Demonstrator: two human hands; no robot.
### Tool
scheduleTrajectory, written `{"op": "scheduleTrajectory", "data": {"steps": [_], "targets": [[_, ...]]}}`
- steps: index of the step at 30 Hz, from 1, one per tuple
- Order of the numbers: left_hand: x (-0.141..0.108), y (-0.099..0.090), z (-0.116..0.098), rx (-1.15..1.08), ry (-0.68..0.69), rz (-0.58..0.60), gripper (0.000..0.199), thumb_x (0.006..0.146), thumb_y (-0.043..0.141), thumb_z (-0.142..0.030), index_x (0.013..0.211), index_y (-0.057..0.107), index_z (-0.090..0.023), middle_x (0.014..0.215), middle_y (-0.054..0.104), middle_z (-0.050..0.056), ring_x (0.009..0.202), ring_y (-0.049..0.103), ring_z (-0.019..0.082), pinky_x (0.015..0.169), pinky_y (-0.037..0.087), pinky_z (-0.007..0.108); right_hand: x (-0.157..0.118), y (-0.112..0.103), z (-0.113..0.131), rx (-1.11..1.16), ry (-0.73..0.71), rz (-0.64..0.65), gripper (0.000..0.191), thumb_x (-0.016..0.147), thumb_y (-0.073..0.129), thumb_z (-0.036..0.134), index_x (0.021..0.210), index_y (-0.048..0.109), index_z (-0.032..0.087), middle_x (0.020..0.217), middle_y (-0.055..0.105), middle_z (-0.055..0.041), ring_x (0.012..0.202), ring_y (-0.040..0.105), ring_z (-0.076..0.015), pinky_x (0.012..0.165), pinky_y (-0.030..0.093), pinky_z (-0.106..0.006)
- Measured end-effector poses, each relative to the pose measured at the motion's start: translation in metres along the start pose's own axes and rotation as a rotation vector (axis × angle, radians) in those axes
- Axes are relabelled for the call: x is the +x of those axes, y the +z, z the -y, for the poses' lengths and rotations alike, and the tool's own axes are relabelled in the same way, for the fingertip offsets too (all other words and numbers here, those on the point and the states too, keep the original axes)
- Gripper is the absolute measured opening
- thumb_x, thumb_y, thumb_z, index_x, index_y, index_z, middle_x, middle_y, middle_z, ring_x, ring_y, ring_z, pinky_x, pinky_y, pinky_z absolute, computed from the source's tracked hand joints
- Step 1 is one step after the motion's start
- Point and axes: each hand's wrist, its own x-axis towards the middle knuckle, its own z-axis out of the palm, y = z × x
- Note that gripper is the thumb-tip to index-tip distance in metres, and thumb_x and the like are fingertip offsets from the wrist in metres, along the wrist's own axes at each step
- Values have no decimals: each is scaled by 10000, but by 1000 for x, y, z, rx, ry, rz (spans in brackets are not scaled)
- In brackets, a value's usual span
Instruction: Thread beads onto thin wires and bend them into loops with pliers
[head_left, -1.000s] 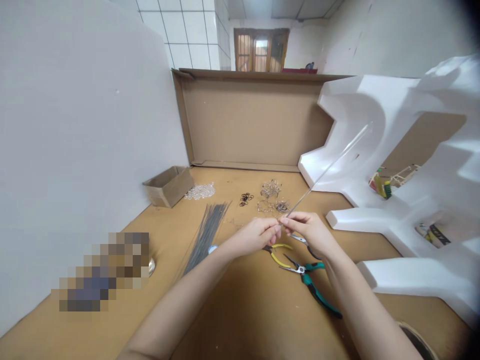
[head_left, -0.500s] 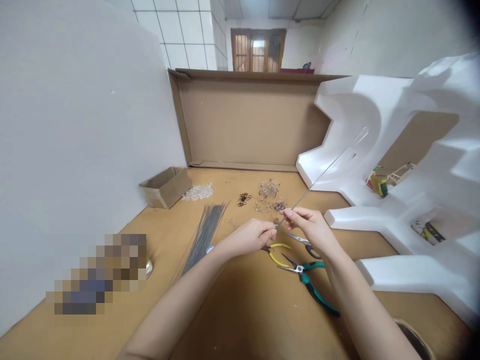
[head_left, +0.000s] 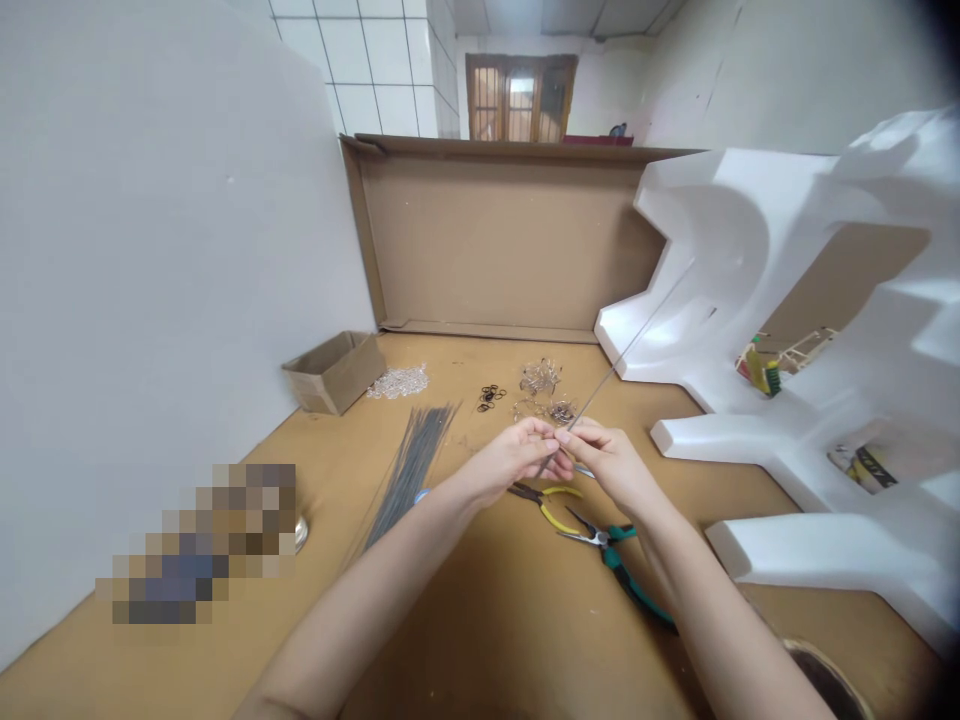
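Observation:
A thin grey wire (head_left: pixel 626 352) slants up and to the right out of my two hands, which meet above the table. My left hand (head_left: pixel 527 455) pinches it near its lower end. Close against it, my right hand (head_left: pixel 600 458) grips the same wire between thumb and fingers. Below the hands lie yellow-handled pliers (head_left: pixel 551 500) and green-handled long-nose pliers (head_left: pixel 609 548), their jaws apart. Scissors are mostly hidden behind my right hand. To the left lies a bundle of straight grey wires (head_left: pixel 414 470).
Beyond the hands are black rings (head_left: pixel 490 398), bent wire pieces (head_left: pixel 540 377) and a heap of clear small pieces (head_left: pixel 399 381). A small cardboard box (head_left: pixel 334 375) stands at the left. White foam (head_left: pixel 720 440) borders the right side; a cardboard wall (head_left: pixel 510 240) closes the back.
My hands have come together on the wire, the left turning so its fingers show more. The wire's far end has dropped lower and nearer. The scissors are now more covered.

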Motion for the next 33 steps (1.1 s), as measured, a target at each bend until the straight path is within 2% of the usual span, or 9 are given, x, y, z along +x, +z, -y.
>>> {"op": "scheduleTrajectory", "data": {"steps": [4, 9, 16, 20, 23, 26, 33], "targets": [[-1, 0, 0, -20, -24, 18, 250, 729, 618, -307, 826, 481, -122, 704, 567, 27, 563, 491, 67, 590, 388, 226, 0, 0, 2, 11, 21, 54, 327, 786, 534, 402, 569, 647, 186, 590, 576, -7, 720, 535, -160, 737, 390, -271], [-1, -3, 0, -57, -115, 75, 213, 709, 627, -272, 794, 513, -114, 659, 501, -3, 501, 368, 29, 509, 277, 190, -1, 1, 6, 64, 91, 87, 327, 761, 543, 421, 591, 657, 167, 622, 632, -20, 684, 560, -171, 699, 404, -279], [1, 0, 3, -9, -32, 25, 242, 713, 616, -324, 769, 528, -106, 582, 421, -33, 449, 239, 19, 454, 123, 207, -1, 4, 5, 158, 125, 42, 266, 750, 565, 394, 722, 698, 166, 629, 635, -5, 671, 557, -156, 644, 414, -259], [2, -1, 5, 18, 47, -2, 234, 731, 592, -329, 779, 521, -112, 598, 468, -19, 449, 243, 23, 453, 121, 210, -2, 7, 8, 185, 142, -1, 271, 746, 569, 389, 841, 706, 175, 580, 604, 7, 641, 540, -146, 595, 411, -250], [2, -3, 5, 60, 101, -43, 242, 740, 581, -341, 708, 487, -120, 602, 493, -14, 445, 253, 22, 458, 143, 208, -2, 5, 10, 218, 163, -64, 300, 699, 625, 357, 936, 682, 182, 667, 640, -4, 641, 535, -138, 609, 424, -259], [1, -4, 4, 77, 119, -67, 247, 748, 571, -350, 707, 476, -125, 600, 506, -14, 446, 264, 24, 464, 154, 208, -2, -1, 10, 251, 152, -94, 260, 668, 659, 329, 888, 685, 192, 755, 664, -14, 660, 542, -129, 669, 437, -273], [0, -2, 2, 97, 79, -64, 246, 741, 579, -352, 714, 477, -130, 603, 531, -7, 449, 282, 28, 474, 175, 204, -2, -7, 12, 279, 125, -97, 235, 702, 632, 365, 832, 673, 174, 719, 652, -25, 655, 549, -137, 689, 439, -297]]}}
